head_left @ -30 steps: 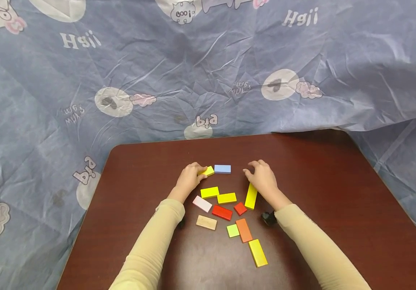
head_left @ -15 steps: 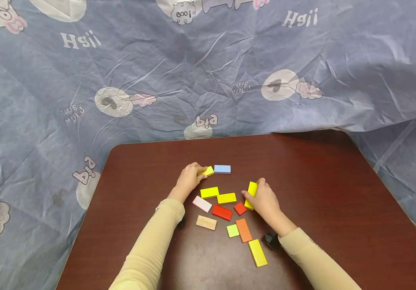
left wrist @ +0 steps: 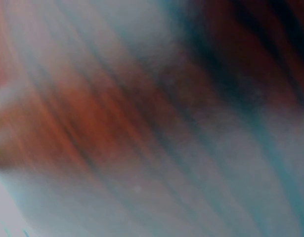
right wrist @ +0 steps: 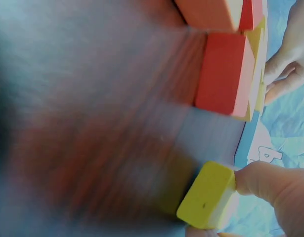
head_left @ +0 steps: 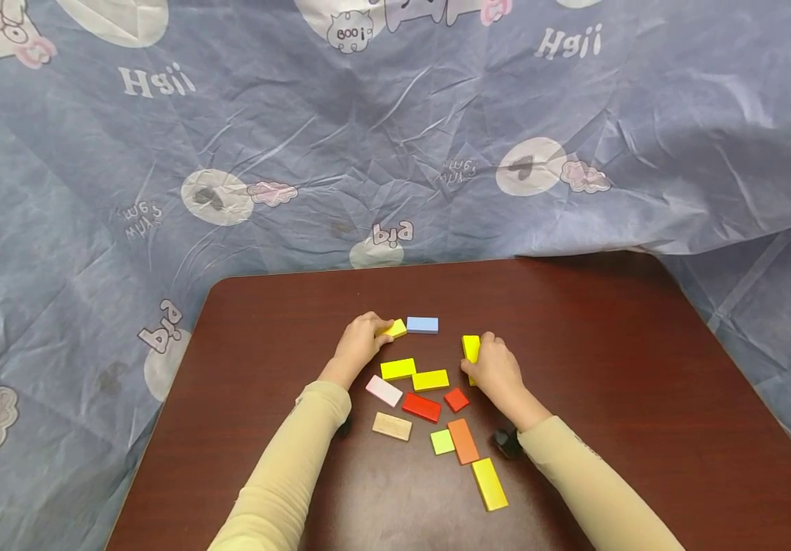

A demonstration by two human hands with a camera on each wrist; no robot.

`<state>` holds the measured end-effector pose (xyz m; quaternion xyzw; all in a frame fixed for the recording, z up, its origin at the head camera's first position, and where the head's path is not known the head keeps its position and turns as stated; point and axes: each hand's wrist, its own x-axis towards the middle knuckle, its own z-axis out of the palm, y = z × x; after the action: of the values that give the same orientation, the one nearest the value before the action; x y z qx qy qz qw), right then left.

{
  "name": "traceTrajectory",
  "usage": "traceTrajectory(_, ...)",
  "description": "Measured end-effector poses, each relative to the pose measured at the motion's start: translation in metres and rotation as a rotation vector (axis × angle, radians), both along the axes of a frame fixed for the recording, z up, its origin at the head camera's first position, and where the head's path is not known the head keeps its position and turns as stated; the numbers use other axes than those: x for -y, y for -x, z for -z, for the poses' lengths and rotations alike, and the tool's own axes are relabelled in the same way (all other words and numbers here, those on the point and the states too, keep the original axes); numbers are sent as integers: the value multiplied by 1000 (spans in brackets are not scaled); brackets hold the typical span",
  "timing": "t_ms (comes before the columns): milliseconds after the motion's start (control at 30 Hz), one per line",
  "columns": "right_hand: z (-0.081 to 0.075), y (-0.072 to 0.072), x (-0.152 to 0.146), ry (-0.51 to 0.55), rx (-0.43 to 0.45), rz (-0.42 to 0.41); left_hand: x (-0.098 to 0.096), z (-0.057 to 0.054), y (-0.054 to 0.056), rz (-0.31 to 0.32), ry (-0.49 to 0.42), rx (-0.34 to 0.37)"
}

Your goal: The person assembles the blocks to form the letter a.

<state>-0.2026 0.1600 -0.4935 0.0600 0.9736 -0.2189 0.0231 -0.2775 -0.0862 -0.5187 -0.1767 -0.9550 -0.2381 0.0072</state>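
Note:
My left hand [head_left: 359,344] pinches a yellow block [head_left: 396,329] at the back of the group. The right end of that block is right at the left end of a light blue block [head_left: 423,325]. On the right side, my right hand [head_left: 497,371] grips another yellow block [head_left: 470,348] between thumb and fingers; its lower part is partly covered by the hand. Seen from the right wrist, this yellow block [right wrist: 206,196] has the thumb [right wrist: 263,181] against one side and a fingertip under its lower edge. The left wrist view is a blur.
Between the arms lie two yellow blocks [head_left: 430,380], a pink block [head_left: 384,390], a red block [head_left: 421,407], a small red block [head_left: 457,399] and a wooden block [head_left: 392,426]. Nearer are lime [head_left: 442,441], orange [head_left: 463,441] and yellow [head_left: 489,484] blocks on the brown table [head_left: 574,329].
My right hand drew back toward me and took hold of the long yellow block, which has since shifted slightly left and away and turned. My left hand stayed in place on its block.

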Motion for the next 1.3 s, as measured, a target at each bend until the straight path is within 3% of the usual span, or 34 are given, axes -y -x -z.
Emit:
traceTrajectory(233,-1,21,11,-28,-13,-16,0,0,-1,-4,6,-10)
traceTrajectory(567,-1,33,25,-28,41,-10,-1,0,-3,12,-16,10)
traceTrajectory(800,1,35,27,-33,26,-18,-1,-4,-5,21,-18,-34)
traceTrajectory(1033,2,34,30,-30,22,-19,0,-3,-3,10,-10,10)
traceTrajectory(1300,4,34,34,-29,15,-34,2,0,0,-1,-4,8)
